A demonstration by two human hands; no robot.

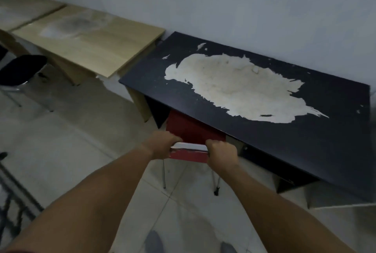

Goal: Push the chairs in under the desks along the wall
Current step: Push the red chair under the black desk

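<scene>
Red chair (190, 128): seat partly under the black desk (264, 130), backrest and rear legs not yet under; it stands at 12 o'clock from the person. Thin metal legs and a slim frame suggest a light, rigid item that should slide readily on the tiled floor (61, 140). Best hold is the top of the backrest. Left hand (160, 144) and right hand (221, 151) are both closed around that top edge, set apart at its two ends. A black chair (20, 71) stands at 10 o'clock, clear of the wooden desk (91, 43).
</scene>
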